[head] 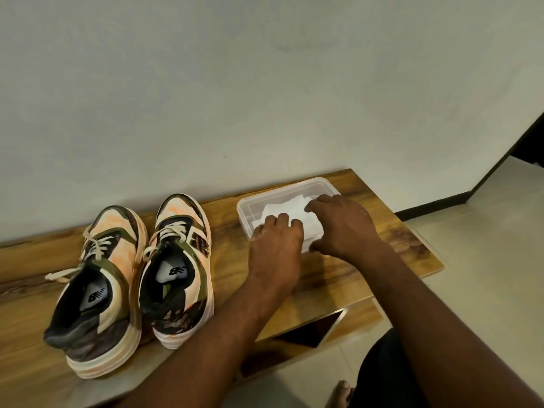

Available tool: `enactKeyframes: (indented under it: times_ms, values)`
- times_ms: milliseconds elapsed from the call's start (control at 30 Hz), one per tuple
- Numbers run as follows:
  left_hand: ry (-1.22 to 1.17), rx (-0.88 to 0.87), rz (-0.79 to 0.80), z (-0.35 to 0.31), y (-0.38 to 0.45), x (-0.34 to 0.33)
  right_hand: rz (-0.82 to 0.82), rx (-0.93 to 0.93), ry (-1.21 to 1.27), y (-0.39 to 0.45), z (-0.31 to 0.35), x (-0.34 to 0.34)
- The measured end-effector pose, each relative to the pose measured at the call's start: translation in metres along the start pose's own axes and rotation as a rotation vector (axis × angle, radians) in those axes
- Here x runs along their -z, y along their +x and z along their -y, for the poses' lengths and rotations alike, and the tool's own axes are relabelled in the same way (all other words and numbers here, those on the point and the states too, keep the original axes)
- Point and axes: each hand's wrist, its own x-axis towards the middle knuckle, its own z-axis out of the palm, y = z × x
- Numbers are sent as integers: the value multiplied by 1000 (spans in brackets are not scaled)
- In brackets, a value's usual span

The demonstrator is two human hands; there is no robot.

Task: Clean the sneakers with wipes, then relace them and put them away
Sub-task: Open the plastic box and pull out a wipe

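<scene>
Both hands reach into the tub (244, 209): left hand (275, 248) and right hand (343, 225), fingers curled, pinching wipes (282, 210); sneakers (132, 275) beside on counter (338, 278)

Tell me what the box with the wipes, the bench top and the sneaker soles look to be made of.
Box: clear, slightly frosted plastic; the bench shows through its walls.
Bench top: wood or wood-look laminate, smooth with a light sheen; streaky brown grain, which of the two is unclear.
Sneaker soles: probably rubber or foam, matt off-white with ridged layers and orange staining.
</scene>
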Motion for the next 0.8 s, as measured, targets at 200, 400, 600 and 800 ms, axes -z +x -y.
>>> enactKeyframes:
  times_ms: [200, 400, 600, 800]
  values:
    - [-68, 53, 0, 30, -5, 5, -120, 34, 96, 5, 13, -22]
    - [-61, 45, 18, 43, -12, -1, -79, 136, 122, 3, -1, -26]
    - [-74, 21, 26, 44, -12, -1, -140, 129, 140, 1, -4, -28]
    - [-33, 1, 32, 44, -8, 0, -178, 105, 153, 3, -7, -30]
